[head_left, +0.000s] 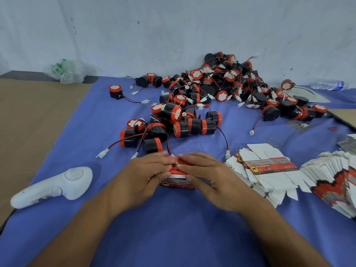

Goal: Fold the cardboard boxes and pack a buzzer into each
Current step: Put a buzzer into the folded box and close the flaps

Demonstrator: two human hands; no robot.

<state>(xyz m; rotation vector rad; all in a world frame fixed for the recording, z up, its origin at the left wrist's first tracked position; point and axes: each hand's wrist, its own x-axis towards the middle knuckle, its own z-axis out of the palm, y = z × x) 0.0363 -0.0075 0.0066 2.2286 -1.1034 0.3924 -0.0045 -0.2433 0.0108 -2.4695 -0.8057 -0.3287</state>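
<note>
A small red cardboard box [178,185] stands on the blue cloth in front of me. My left hand [148,170] and my right hand [204,174] grip it from either side, fingertips meeting over its red top flap [176,162]. Whether a buzzer is inside is hidden by my fingers. A large pile of black-and-red buzzers [208,97] with red-black wires and white plugs lies behind the box. Stacks of flat unfolded boxes [269,170] lie to the right of my right hand.
A white handheld controller [55,185] lies at the left on the blue cloth [173,228]. Brown cardboard [28,122] covers the far left. A plastic bag [66,71] and a water bottle [327,84] sit by the wall. Rubber bands [273,141] lie near the flat boxes.
</note>
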